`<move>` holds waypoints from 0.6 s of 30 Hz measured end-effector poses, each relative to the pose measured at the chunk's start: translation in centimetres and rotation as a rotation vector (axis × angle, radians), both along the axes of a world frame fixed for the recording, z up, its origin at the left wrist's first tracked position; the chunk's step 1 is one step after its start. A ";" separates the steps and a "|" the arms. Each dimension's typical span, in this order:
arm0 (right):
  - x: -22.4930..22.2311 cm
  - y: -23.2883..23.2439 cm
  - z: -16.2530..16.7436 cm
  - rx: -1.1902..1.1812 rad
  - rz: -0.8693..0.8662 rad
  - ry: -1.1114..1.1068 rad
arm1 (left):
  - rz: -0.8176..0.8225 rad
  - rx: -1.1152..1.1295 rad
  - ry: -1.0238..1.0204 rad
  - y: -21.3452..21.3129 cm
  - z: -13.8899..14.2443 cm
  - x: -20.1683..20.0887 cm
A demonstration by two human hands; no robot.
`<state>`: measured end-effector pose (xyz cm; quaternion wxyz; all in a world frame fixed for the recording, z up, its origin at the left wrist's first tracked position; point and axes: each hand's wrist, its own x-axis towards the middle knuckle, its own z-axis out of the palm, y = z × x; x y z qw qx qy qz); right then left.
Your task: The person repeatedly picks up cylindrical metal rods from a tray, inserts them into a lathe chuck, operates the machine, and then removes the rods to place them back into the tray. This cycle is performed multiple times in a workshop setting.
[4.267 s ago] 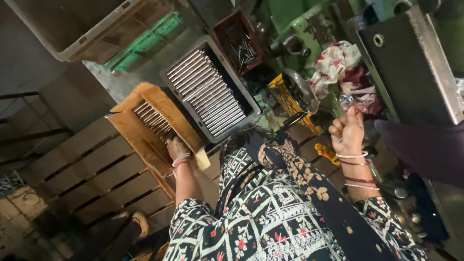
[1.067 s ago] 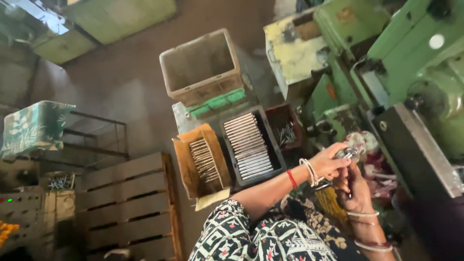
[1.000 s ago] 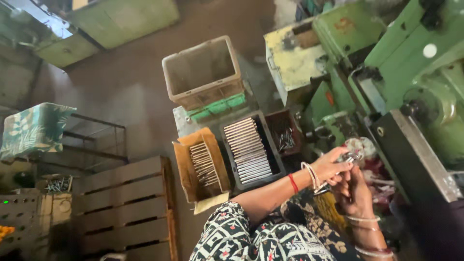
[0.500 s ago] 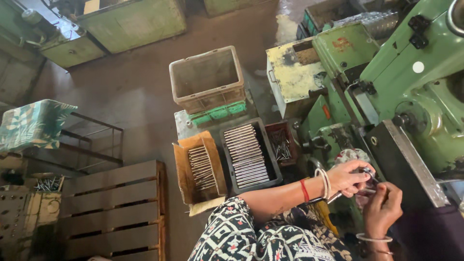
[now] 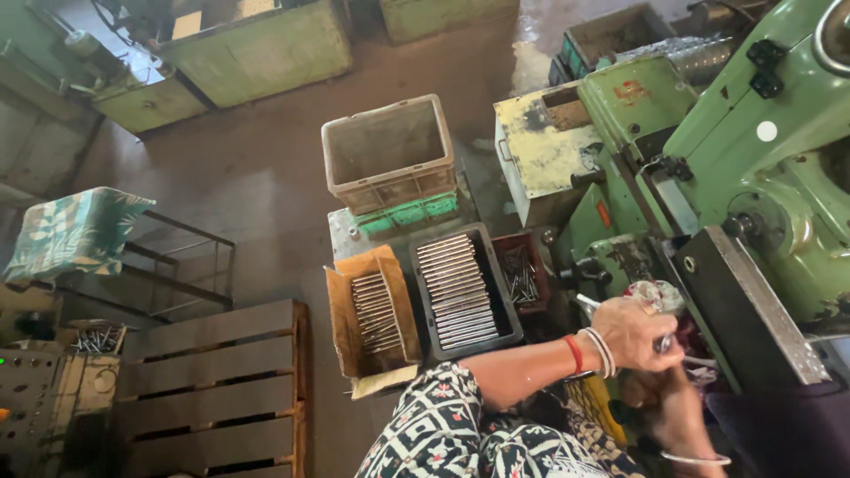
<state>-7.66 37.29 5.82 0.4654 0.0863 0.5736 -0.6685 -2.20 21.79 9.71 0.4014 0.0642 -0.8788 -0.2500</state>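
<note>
Boxes sit on the floor left of the hands: a cardboard box (image 5: 372,319) with a row of metal rods, a dark tray (image 5: 462,290) just right of it packed with a longer row of rods, and a small red bin (image 5: 522,276) of loose dark pieces touching the tray's right side. Farther off stands one empty grey crate (image 5: 390,152) on a green crate (image 5: 409,212). A wooden pallet (image 5: 217,381) lies at the near left, and a patterned cloth (image 5: 75,232) covers a metal frame at the far left. A green machine (image 5: 753,168) fills the right side, with a small red label on its yellowed top and a round white spot on its upper body.

The left hand (image 5: 633,332), wearing red and white bangles, is closed round a metal rod (image 5: 589,305) beside the machine's front. The right hand (image 5: 677,412) is lower and nearer, blurred, so its grip cannot be told; one bangle shows at its wrist.
</note>
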 end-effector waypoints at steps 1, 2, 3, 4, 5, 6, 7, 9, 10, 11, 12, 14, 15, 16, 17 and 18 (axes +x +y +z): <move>0.2 0.4 -0.6 0.069 0.030 -0.051 | -0.100 -0.057 -0.024 0.3 -0.3 0.0; 0.1 1.3 -1.1 -0.041 0.182 -0.169 | -0.200 -0.115 -0.047 0.5 -0.6 0.2; 0.3 2.6 -1.4 -0.151 0.334 -0.289 | -0.300 -0.173 -0.075 0.7 -0.8 0.4; 0.3 3.5 -2.0 -0.263 0.482 -0.412 | -0.312 -0.173 -0.096 1.0 -1.0 0.5; 0.3 4.1 -2.5 -0.305 0.476 -0.451 | -0.325 -0.174 -0.112 1.3 -1.2 0.7; 0.2 4.4 -3.2 -0.349 0.472 -0.484 | -0.336 -0.180 -0.125 1.5 -1.2 0.6; 0.0 4.8 -3.8 -0.394 0.468 -0.517 | -0.352 -0.188 -0.125 1.8 -1.3 0.5; 0.1 4.6 -5.5 -0.238 0.058 -0.406 | -0.377 -0.203 -0.127 2.6 -1.2 -0.1; 0.0 5.1 -6.2 -0.150 -0.149 -0.350 | -0.392 -0.165 -0.109 3.1 -1.1 -0.3; -0.2 5.7 -6.8 -0.200 -0.153 -0.323 | -0.413 -0.122 -0.096 3.6 -0.9 -0.6; -0.4 6.3 -7.4 -0.252 -0.160 -0.295 | -0.438 -0.081 -0.084 4.2 -0.6 -0.8; -1.4 8.2 -8.1 -0.242 -0.102 -0.219 | -0.449 -0.111 -0.121 5.3 0.7 -1.4; -2.0 9.6 -8.0 -0.174 -0.048 -0.175 | -0.464 -0.130 -0.137 5.8 1.6 -1.9; -2.3 12.0 -7.5 -0.098 -0.003 -0.136 | -0.471 -0.115 -0.142 6.8 2.8 -2.3; -2.6 14.6 -6.6 -0.133 0.008 -0.081 | -0.482 -0.101 -0.145 7.8 4.3 -3.0; -2.7 17.0 -5.4 -0.170 0.015 -0.020 | -0.496 -0.092 -0.146 8.5 6.0 -3.8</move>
